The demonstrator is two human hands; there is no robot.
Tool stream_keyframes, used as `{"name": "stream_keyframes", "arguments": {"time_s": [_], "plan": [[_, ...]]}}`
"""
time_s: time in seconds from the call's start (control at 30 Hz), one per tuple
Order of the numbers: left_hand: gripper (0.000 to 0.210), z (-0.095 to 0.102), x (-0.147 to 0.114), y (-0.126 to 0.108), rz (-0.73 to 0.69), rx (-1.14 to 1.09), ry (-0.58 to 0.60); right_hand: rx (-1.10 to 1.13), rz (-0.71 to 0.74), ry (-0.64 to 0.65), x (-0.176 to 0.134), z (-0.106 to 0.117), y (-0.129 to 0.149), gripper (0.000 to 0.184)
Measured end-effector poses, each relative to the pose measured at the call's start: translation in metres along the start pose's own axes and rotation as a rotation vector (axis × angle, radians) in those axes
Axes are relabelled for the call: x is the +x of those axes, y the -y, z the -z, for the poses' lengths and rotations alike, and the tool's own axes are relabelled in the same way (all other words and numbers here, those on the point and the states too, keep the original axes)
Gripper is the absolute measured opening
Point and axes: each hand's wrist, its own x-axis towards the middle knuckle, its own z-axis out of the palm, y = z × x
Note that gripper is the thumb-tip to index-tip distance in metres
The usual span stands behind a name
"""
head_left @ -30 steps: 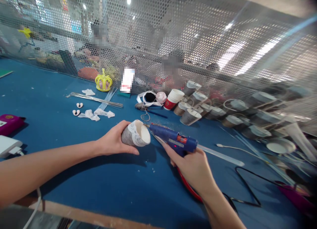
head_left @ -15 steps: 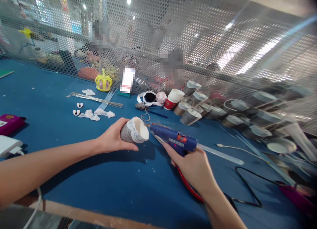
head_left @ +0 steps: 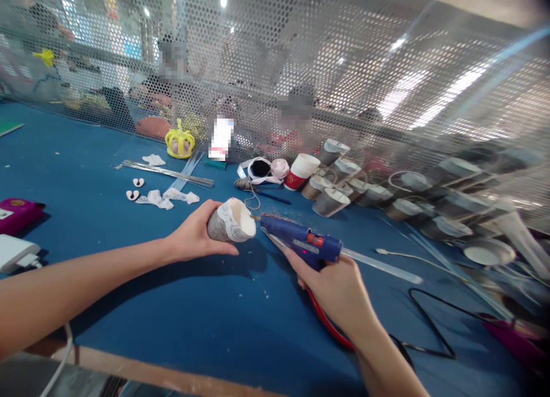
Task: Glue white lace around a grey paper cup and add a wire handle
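Observation:
My left hand [head_left: 195, 234] is wrapped around a paper cup [head_left: 221, 224] covered in grey material, with white lace at its rim. The cup is tilted so its open mouth points right. My right hand [head_left: 341, 294] grips a blue glue gun [head_left: 286, 231]. Its nozzle lies close to the cup's rim; whether they touch I cannot tell. A clear glue stick [head_left: 382, 265] juts from the gun's back end. Scissors with red handles [head_left: 329, 322] show beneath my right hand, their blades under the gun; whether the hand also holds them is unclear.
Several grey cups [head_left: 330, 201] with handles stand along the perforated screen [head_left: 258, 53] at right, beside stacked paper cups [head_left: 303, 171]. Lace pieces [head_left: 157, 199], wires [head_left: 167, 173] and a yellow crown-shaped piece [head_left: 180, 143] lie left of centre. A black cord [head_left: 429, 322] crosses the right side.
My left hand has shifted the cup slightly left and up, with a small turn, leaving its rim a little farther from the nozzle. The glue gun has barely moved.

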Motion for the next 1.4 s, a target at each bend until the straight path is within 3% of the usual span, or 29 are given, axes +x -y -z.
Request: {"name": "stream_keyframes", "arguments": {"time_s": [0.7,0.9,1.17,1.27,1.4], "plan": [[0.066,0.003,0.002,0.003,-0.027,0.067,-0.053,-0.003,-0.006,0.012,0.002,0.001,-0.001,0.029],[0.066,0.003,0.003,0.008,-0.008,0.012,-0.069,0.06,0.006,0.038,-0.002,0.004,0.003,0.039],[0.073,0.002,-0.002,0.005,-0.074,-0.153,0.208,0.259,-0.029,0.185,0.003,0.009,0.0,0.031],[0.072,0.005,-0.003,0.001,-0.053,-0.184,0.247,0.259,-0.01,0.24,0.006,0.011,-0.004,0.03],[0.07,0.007,-0.004,0.0,-0.023,-0.216,0.287,0.264,-0.015,0.2,0.005,0.013,-0.003,0.028]]}}
